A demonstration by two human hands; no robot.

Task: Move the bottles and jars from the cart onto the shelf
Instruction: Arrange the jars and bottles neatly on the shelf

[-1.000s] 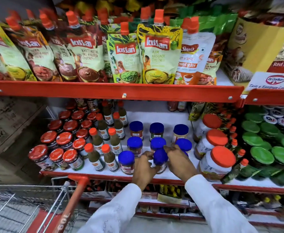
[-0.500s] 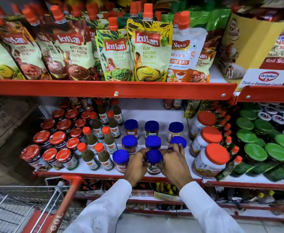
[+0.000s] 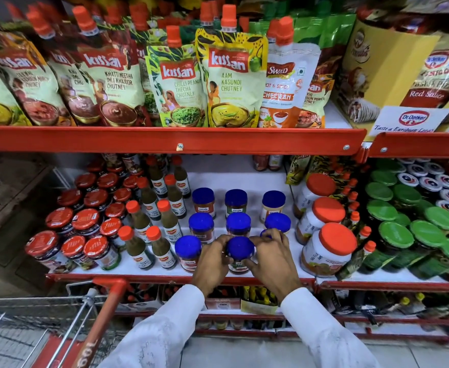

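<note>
Two hands, the left hand (image 3: 212, 264) and the right hand (image 3: 273, 261), grasp one blue-lidded jar (image 3: 240, 254) at the front edge of the shelf (image 3: 164, 279); best to set it squarely in its column, clear of the lip.

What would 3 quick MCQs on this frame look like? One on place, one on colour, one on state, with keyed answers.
1. Where does the jar between the hands stand?
A. front edge of the middle shelf
B. in the cart
C. top shelf

2. What colour is that jar's lid?
A. green
B. blue
C. red

3. How do the hands meet the jar?
A. both clear of it
B. only the left touches
C. both hands cup its sides

Answers:
1 A: the blue-lidded jar sits at the shelf lip, in the front row.
2 B: its lid matches the blue lids behind it.
3 C: the left hand and right hand wrap it from either side.
</note>
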